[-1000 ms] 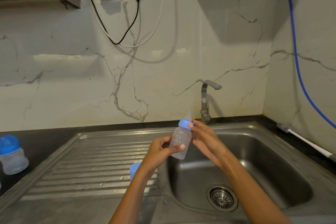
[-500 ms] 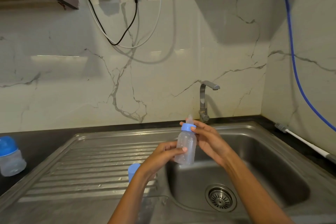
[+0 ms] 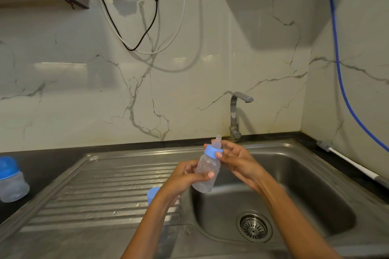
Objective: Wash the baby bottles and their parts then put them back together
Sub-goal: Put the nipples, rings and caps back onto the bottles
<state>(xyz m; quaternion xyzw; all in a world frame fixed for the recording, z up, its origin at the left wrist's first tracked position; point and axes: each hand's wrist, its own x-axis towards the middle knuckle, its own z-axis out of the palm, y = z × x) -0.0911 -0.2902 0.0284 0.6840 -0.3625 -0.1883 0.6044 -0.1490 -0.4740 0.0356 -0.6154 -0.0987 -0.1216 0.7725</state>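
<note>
A small clear baby bottle (image 3: 205, 171) with a blue collar (image 3: 213, 151) and a clear teat on top is held over the left edge of the sink bowl, tilted slightly right. My left hand (image 3: 185, 176) grips its body from the left. My right hand (image 3: 235, 159) has its fingers on the blue collar. A blue cap (image 3: 152, 194) stands on the draining board, partly hidden behind my left wrist. A second bottle (image 3: 11, 178) with a blue domed cap stands on the dark counter at far left.
The steel sink bowl (image 3: 315, 191) with its drain (image 3: 254, 226) lies below my hands, the tap (image 3: 236, 114) behind it. A ribbed draining board (image 3: 101, 191) is to the left. A white-handled bottle brush (image 3: 347, 161) lies on the counter at right. Cables hang on the wall.
Both hands and the bottle have shifted slightly; the bottle now tilts a bit more to the right, and my right fingers have stayed on the blue collar.
</note>
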